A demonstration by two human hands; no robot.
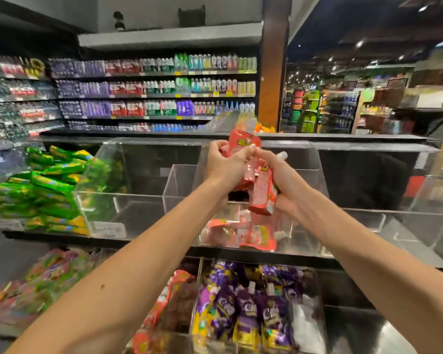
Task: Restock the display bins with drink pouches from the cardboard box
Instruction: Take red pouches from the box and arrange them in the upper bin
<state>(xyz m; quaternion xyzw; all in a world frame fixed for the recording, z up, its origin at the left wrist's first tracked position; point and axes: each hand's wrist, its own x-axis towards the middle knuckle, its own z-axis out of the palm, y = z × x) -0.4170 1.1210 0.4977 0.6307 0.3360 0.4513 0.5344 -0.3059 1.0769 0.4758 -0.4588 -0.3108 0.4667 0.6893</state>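
Red pouches (262,198) clutched in both outstretched hands (225,166) (285,183) above acrylic bin (307,162).

left forearm (138,251): bare, small dark mole (102,286) (mid-arm) | right forearm (356,251): bare

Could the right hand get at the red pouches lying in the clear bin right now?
Likely yes for reach: the lying pouches sit in the open-topped clear bin just below the right hand. But that hand already grips other pouches, so it isn't free.
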